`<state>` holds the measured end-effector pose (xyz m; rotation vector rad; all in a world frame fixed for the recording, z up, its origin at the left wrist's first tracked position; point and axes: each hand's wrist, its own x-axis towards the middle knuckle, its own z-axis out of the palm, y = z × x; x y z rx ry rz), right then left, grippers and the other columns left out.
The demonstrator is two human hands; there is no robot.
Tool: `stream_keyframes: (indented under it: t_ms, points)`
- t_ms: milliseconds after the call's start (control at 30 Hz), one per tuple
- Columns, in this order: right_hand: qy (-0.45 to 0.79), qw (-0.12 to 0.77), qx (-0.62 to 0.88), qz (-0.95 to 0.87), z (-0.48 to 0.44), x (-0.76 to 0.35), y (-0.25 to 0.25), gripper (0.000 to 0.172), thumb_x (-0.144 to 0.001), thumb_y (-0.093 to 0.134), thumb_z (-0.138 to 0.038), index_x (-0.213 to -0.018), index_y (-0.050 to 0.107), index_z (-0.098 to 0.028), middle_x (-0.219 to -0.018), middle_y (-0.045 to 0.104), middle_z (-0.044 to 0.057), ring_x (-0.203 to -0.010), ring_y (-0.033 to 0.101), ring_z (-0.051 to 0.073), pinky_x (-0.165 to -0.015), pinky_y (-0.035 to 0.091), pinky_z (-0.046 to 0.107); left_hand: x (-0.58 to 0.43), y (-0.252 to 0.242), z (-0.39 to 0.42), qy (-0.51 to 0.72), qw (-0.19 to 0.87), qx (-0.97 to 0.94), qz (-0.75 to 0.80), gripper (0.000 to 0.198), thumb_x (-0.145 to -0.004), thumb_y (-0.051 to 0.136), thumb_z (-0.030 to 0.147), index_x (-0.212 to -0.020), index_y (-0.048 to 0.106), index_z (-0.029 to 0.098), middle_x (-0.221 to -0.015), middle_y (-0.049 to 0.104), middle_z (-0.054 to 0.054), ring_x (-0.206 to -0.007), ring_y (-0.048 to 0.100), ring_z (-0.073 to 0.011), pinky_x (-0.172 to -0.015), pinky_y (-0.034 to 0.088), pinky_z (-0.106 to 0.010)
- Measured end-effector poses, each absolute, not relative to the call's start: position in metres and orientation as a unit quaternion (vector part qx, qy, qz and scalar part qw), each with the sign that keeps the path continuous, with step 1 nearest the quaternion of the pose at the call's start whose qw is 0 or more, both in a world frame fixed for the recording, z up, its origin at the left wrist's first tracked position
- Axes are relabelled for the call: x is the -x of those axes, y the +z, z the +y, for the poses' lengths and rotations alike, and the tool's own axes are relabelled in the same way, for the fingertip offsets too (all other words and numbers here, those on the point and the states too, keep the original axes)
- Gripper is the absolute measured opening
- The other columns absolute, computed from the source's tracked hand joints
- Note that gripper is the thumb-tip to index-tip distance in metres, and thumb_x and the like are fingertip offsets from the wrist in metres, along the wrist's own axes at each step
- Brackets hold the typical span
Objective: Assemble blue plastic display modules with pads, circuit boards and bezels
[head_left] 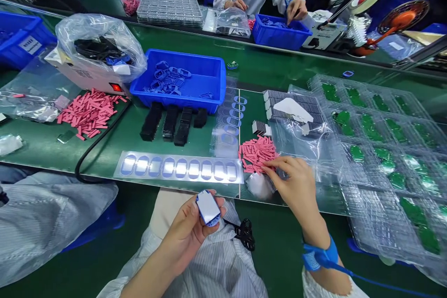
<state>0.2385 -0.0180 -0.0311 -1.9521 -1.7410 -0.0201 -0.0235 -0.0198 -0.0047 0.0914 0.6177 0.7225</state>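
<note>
My left hand [190,228] is closed around a small blue-framed module [208,207] with a white rectangular face, held above my lap. At the right edge of a heap of pink strips [254,152], my right hand [291,179] pinches a strip between thumb and forefinger; the fingertips partly hide it. A blue strap [319,253] with a cord circles my right wrist. A clear sheet of oval stickers [177,167] lies along the bench edge beyond my left hand. Below the pink heap is a small clear plastic bag [259,185].
A blue bin [216,84] of blue frames stands behind stacks of black pieces [184,125]. Another pink heap [91,111] lies left, beside a bagged white box [84,74]. Clear trays of green boards [370,125] fill the right. Across the bench, a co-worker's hand reaches into a blue bin [279,37].
</note>
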Motion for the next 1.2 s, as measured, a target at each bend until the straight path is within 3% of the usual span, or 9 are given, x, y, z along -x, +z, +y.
stream_keyframes:
  t_ms: [367,600,800,1000,1200]
  points:
    - [-0.007,0.25,0.711,-0.658,-0.015,-0.244,-0.032,0.028,-0.088,0.053,-0.042,-0.079,0.065,-0.019,-0.08,0.068,0.006,-0.079,0.057,0.023,-0.069,0.041,0.035,0.022,-0.003,-0.02,0.347,0.89,-0.053,0.292,0.027,-0.072,0.073,0.036,-0.094,0.073,0.02,-0.088,0.076,-0.003,-0.081,0.071,-0.0139,-0.067,0.058,-0.017]
    - [-0.06,0.271,0.683,-0.675,-0.018,-0.245,-0.033,0.016,-0.087,0.058,-0.03,-0.078,0.063,-0.019,-0.075,0.068,0.005,-0.076,0.06,0.022,-0.068,0.044,0.034,0.022,0.0,-0.018,0.35,0.893,-0.053,0.28,0.028,-0.072,0.074,0.036,-0.094,0.073,0.019,-0.089,0.077,-0.003,-0.081,0.072,-0.0135,-0.067,0.059,-0.016]
    - [-0.092,0.344,0.627,-0.693,-0.025,-0.226,-0.008,0.006,-0.084,0.059,-0.014,-0.084,0.061,-0.021,-0.074,0.068,0.003,-0.073,0.063,0.019,-0.069,0.048,0.034,0.018,0.004,-0.017,0.352,0.89,-0.065,0.282,0.026,-0.074,0.072,0.036,-0.095,0.073,0.021,-0.092,0.077,-0.002,-0.084,0.072,-0.0142,-0.068,0.059,-0.017]
    - [0.092,0.4,0.476,-0.778,-0.04,-0.173,0.025,0.027,-0.083,0.051,0.002,-0.098,0.058,-0.018,-0.088,0.068,0.005,-0.086,0.065,0.017,-0.074,0.054,0.031,0.012,0.003,-0.015,0.363,0.882,-0.099,0.285,0.027,-0.075,0.071,0.038,-0.096,0.073,0.022,-0.095,0.077,-0.003,-0.085,0.072,-0.0136,-0.07,0.058,-0.016]
    - [0.152,0.386,0.428,-0.803,-0.041,-0.164,0.022,0.033,-0.082,0.046,0.007,-0.107,0.056,-0.012,-0.094,0.063,0.011,-0.091,0.06,0.019,-0.076,0.053,0.034,0.014,0.003,-0.016,0.368,0.87,-0.104,0.31,0.03,-0.071,0.074,0.039,-0.095,0.074,0.022,-0.092,0.078,-0.003,-0.081,0.071,-0.0121,-0.067,0.057,-0.015]
